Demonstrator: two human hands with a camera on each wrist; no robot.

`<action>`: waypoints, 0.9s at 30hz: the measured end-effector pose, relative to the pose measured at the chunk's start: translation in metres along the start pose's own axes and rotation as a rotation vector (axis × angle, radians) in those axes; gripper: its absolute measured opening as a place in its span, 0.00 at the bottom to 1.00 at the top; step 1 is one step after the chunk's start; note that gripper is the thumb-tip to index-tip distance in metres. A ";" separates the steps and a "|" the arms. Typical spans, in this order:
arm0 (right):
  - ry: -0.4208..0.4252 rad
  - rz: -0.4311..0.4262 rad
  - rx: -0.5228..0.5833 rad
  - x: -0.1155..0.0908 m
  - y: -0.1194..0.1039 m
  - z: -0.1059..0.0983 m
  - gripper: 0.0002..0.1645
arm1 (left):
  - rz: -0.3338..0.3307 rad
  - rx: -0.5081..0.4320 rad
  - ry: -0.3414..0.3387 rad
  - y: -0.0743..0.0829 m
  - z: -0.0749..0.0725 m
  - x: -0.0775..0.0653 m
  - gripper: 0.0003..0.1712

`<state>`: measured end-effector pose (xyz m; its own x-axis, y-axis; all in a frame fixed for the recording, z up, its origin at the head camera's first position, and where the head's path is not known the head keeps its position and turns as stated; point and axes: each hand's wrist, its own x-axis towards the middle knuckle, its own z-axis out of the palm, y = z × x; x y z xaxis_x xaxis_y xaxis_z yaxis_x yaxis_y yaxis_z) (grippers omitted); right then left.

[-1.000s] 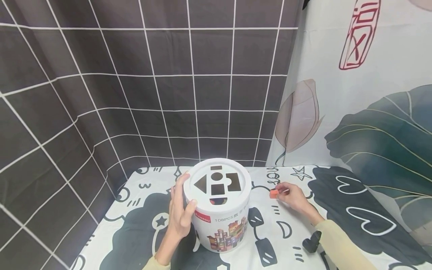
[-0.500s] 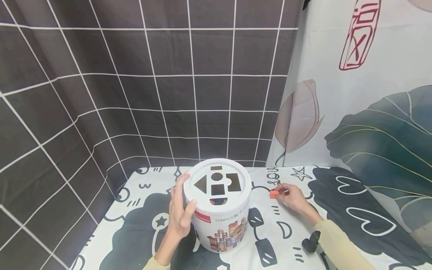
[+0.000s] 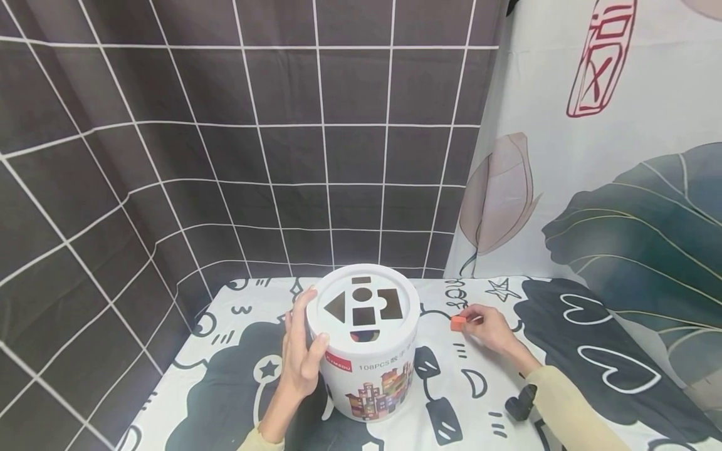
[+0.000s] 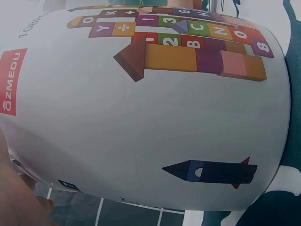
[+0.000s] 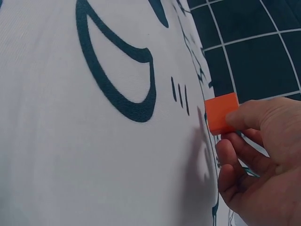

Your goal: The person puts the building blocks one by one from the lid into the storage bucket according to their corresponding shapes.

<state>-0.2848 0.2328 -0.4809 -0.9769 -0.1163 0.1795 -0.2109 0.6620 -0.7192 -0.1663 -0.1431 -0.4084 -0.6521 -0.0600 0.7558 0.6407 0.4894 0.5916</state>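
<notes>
A white lidded bucket (image 3: pixel 366 369) stands upright, printed with a colourful block building. Its lid (image 3: pixel 333 279) has several dark shaped openings, and some colour shows through the front one. My left hand (image 3: pixel 299 354) holds the bucket's left side, thumb at the front by the lid rim and fingers further back. In the left wrist view, the bucket's printed wall (image 4: pixel 141 117) fills most of the picture, with part of the left hand (image 4: pixel 16 188) at the lower left. To the bucket's right, my right hand (image 3: pixel 493 329) pinches a small orange block (image 5: pixel 222 114) between thumb and fingers, close above the cloth.
A black-and-white patterned cloth (image 3: pixel 242 388) covers the table. Behind it hangs a dark curtain (image 3: pixel 355 156) with white grid lines, and at the right a pale curtain (image 3: pixel 564 156) with leaf prints. A small black object (image 3: pixel 520 404) is at the right sleeve.
</notes>
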 end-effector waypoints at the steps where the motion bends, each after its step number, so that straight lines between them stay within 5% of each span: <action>1: -0.002 -0.001 0.000 0.000 -0.001 -0.001 0.13 | -0.001 0.000 0.000 0.000 0.000 0.000 0.41; 27: -0.014 -0.127 -0.022 0.002 -0.030 -0.024 0.12 | 0.016 -0.002 0.006 -0.001 0.000 0.001 0.41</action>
<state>-0.2797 0.2298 -0.4429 -0.9427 -0.2108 0.2587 -0.3326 0.6573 -0.6763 -0.1673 -0.1440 -0.4084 -0.6393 -0.0580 0.7668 0.6514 0.4889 0.5801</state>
